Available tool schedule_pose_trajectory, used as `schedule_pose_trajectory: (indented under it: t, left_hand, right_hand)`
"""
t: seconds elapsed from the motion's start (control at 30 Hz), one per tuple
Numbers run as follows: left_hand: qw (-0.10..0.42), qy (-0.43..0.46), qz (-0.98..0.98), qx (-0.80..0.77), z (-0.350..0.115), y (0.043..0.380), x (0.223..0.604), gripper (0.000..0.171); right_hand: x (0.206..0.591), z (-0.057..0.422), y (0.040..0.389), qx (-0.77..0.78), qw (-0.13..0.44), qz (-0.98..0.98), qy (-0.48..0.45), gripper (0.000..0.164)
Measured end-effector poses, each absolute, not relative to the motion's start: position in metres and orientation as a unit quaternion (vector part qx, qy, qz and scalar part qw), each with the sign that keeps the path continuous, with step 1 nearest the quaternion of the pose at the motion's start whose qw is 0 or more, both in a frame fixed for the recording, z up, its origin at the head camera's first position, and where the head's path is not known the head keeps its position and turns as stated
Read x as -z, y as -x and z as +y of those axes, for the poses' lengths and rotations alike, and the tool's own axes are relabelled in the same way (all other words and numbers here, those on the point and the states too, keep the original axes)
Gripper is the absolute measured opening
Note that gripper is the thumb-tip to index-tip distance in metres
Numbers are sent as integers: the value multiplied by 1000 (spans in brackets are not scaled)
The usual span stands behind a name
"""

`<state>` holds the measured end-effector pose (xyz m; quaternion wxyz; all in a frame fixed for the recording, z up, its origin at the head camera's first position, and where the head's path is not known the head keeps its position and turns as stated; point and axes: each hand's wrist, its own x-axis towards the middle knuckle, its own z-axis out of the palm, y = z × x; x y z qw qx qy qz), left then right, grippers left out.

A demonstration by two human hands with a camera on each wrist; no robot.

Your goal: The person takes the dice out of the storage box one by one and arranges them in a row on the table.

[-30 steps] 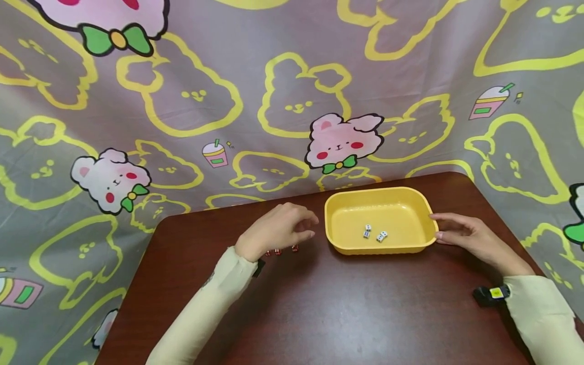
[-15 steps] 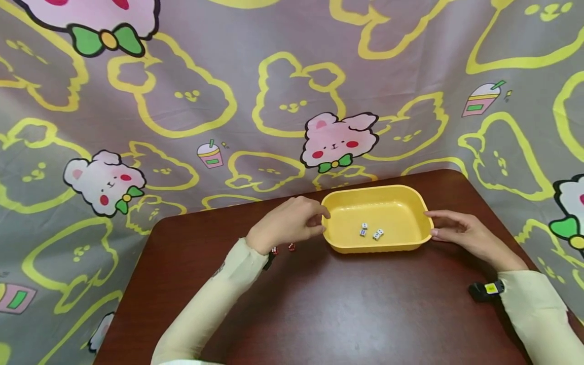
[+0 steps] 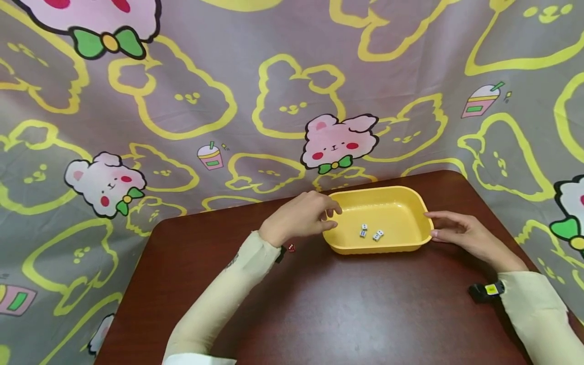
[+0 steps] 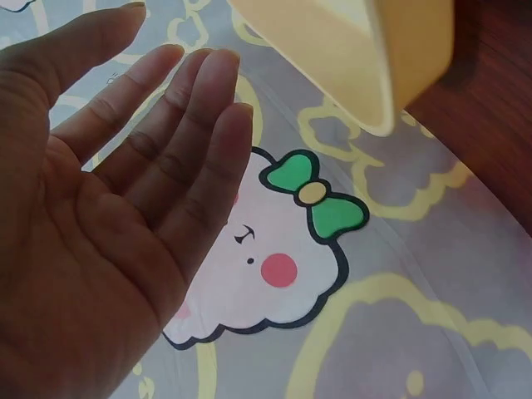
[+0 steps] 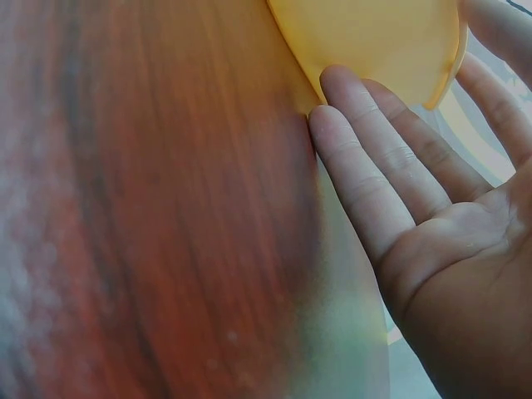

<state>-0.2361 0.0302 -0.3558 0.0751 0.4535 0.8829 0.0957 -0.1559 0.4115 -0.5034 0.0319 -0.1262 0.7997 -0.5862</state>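
The yellow tray, holding white dice, lies on the table between the empty left hand, fingers loosely spread at its left end, and the right hand, whose outstretched fingers touch its right end.

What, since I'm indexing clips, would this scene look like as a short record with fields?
Container: yellow tray on a brown table
Inside: four white dice
Outside: one red die visible, on the table
Left hand: fingers over the tray's left end, nothing seen in its grasp
Right hand: fingers touching the tray's right end
Backdrop: patterned cloth
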Motion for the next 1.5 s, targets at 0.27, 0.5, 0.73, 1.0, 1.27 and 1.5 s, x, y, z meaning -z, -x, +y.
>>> schedule_pose_trajectory:
  t: [0.27,0.5,0.73,1.0,1.27,1.5]
  left_hand:
    - [87,-472,871,-110,52,245,353,23]
    - [93,-483,864,-106,71,248,352,25]
    - [100,-487,862,-95,88,250,353,26]
    - [106,-486,864,-80,98,252,357,27]
    - [125,-483,864,-67,117,256,359,28]
    - [164,-457,872,-56,128,259,365,30]
  right_hand:
    - [506,413,153,594,41,794,125,51]
    - [507,412,153,602,41,787,127,51]
    - [507,411,152,597,48,791,126,51]
    - [506,411,152,598,39,789,137,51]
    - [504,412,150,596,39,791,137,51]
    - [502,410,151,606,35,783,136,51]
